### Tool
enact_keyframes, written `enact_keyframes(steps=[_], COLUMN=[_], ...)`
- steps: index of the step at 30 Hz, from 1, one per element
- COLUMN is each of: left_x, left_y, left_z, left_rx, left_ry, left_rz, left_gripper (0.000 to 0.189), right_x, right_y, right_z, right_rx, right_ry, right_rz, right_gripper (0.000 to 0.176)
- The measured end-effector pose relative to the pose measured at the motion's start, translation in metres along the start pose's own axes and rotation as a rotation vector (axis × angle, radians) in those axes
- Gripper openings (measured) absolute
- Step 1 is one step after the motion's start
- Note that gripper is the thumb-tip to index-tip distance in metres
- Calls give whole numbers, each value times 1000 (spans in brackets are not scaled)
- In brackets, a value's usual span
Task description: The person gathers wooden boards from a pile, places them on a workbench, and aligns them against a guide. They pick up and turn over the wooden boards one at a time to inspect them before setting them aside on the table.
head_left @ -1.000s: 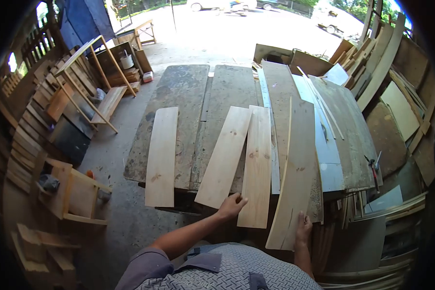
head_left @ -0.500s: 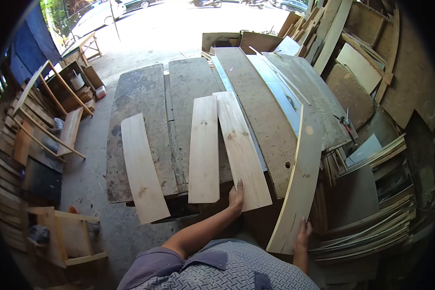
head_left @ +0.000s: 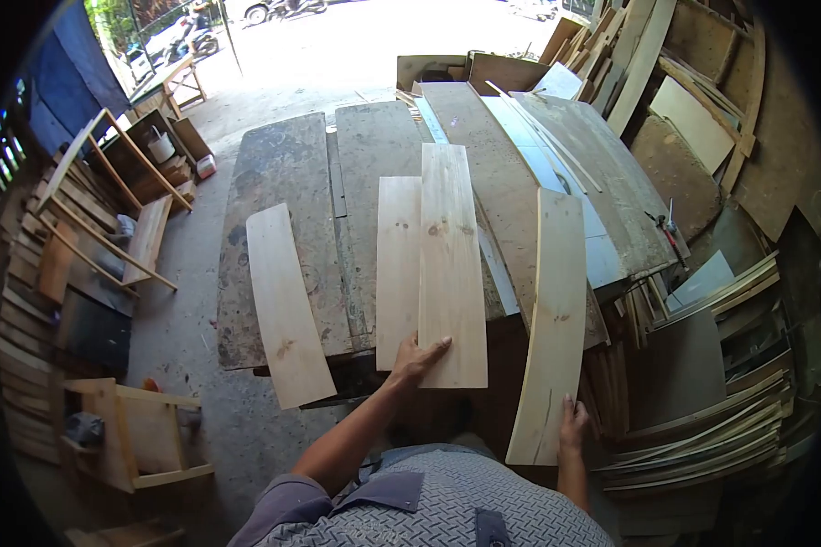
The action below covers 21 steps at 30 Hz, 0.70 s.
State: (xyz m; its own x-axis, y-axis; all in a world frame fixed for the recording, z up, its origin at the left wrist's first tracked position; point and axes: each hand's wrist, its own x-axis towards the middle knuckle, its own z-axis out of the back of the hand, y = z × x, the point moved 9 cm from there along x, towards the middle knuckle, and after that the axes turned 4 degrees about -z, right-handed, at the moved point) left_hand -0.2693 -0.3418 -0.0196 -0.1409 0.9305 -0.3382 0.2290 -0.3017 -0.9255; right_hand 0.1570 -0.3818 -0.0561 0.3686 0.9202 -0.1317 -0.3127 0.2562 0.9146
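My left hand (head_left: 417,360) grips the near end of a pale wooden board (head_left: 453,273), its thumb lying on top. This board partly overlaps a second pale board (head_left: 398,264) on its left, and the hidden fingers may touch that one too. My right hand (head_left: 574,425) is closed on the right edge of a third, knotty board (head_left: 558,310) near its lower end. That board slopes from my body towards the worktable (head_left: 278,173). Another loose board (head_left: 289,305) lies at the table's left, its near end overhanging the edge.
Thin strips (head_left: 556,150) lie on the table's right half, with a red-handled tool (head_left: 670,239) at its right edge. Wood offcuts (head_left: 702,438) are stacked on the right. A wooden frame (head_left: 141,433) and a chair-like frame (head_left: 109,196) stand on the left.
My left hand has shifted its board left, straightening it over more of the neighbouring board. The right-hand board has swung to the left and shows more of its face. The view has turned slightly.
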Motion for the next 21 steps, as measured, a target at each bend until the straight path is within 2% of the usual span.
enact_keyframes(steps=[3, 5, 6, 8, 10, 12, 14, 16, 21], left_x=[-13, -26, -26, -22, -24, -20, -13, -8, -1], left_y=[-8, -33, -30, -24, -30, -33, -23, -19, -14], left_z=[50, 81, 98, 144, 167, 184, 196, 198, 201], left_rx=[60, 74, 81, 217, 240, 259, 270, 326, 468], left_ry=[-87, -125, -128, -260, -262, -269, -261, -274, -260], left_rz=[-35, -147, -147, -192, -196, -201, -134, -154, -94], left_gripper=[58, 57, 57, 54, 53, 51, 48, 47, 57], right_x=[6, 14, 19, 23, 33, 46, 57, 65, 86], right_y=[25, 34, 33, 46, 49, 48, 58, 70, 60], right_z=[-31, -56, -64, -97, -123, -152, -173, -193, -231], right_rx=[-24, -27, -22, -9, -14, -21, -50, -119, -240], right_ry=[57, 115, 119, 233, 280, 332, 300, 301, 281], right_rz=[1, 8, 5, -54, -61, -64, 17, 18, 21], right_gripper=[35, 33, 33, 36, 37, 38, 41, 43, 47])
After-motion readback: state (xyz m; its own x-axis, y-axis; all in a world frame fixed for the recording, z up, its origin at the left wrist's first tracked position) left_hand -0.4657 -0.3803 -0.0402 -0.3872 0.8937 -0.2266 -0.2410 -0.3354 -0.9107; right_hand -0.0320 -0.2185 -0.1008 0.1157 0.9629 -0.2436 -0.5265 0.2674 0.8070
